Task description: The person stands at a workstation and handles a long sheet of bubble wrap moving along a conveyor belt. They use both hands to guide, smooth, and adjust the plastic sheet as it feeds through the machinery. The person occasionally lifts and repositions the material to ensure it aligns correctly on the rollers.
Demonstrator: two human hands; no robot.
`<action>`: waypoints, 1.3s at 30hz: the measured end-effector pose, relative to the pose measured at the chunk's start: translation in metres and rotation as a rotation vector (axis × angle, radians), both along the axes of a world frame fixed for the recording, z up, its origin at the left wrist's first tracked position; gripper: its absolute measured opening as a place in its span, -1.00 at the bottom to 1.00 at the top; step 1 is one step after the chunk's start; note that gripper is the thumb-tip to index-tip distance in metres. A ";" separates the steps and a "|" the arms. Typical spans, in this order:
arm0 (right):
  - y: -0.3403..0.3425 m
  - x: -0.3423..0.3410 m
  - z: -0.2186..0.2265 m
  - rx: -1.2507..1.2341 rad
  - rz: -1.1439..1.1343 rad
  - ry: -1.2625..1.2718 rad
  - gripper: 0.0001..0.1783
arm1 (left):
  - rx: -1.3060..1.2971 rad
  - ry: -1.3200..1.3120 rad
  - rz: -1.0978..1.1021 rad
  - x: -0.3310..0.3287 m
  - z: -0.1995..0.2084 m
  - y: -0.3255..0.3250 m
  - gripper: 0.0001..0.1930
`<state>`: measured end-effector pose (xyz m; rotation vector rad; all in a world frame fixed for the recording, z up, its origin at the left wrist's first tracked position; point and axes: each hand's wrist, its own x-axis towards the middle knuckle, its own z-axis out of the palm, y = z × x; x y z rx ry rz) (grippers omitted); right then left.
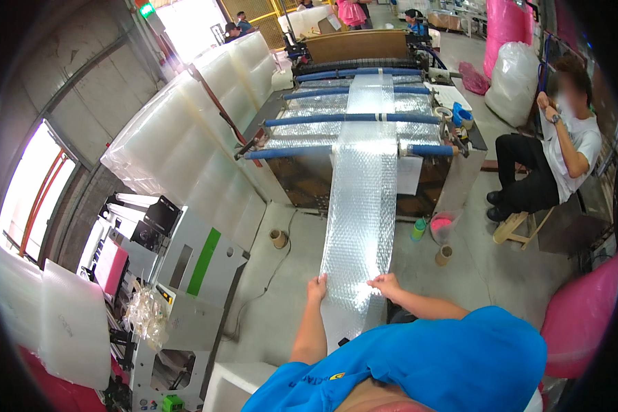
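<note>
A long strip of clear bubble wrap (359, 213) runs from the blue rollers (364, 119) of a machine down toward my body. My left hand (317, 288) pinches its left edge. On the opposite edge, my right hand (386, 284) is closed, thumb and fingers gripping the film. Between the two hands the sheet looks fairly flat and shines in the light. Its lower end passes down in front of my blue shirt, where part of it is hidden.
Tall stacked wrap rolls (192, 123) line the left, behind a white and green machine (192, 268). At right a person (563, 137) sits on a wooden stool (518, 226). A green bottle (418, 229), a pink tub (441, 226) and cardboard cores (443, 255) stand on the floor.
</note>
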<state>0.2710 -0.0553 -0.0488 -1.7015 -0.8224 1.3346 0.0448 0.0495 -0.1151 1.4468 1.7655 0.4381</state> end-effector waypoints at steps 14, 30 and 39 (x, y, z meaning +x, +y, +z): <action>0.061 0.043 -0.021 -0.095 0.145 -0.004 -0.65 | -0.125 0.017 0.008 0.035 -0.053 0.064 -0.30; 0.194 0.130 -0.001 0.265 -0.130 -0.336 -0.77 | -0.058 -0.179 0.093 0.137 0.044 0.180 -0.30; 0.146 0.095 -0.012 0.244 -0.171 -0.019 -0.76 | -0.242 -0.051 -0.220 0.086 0.023 0.137 -0.16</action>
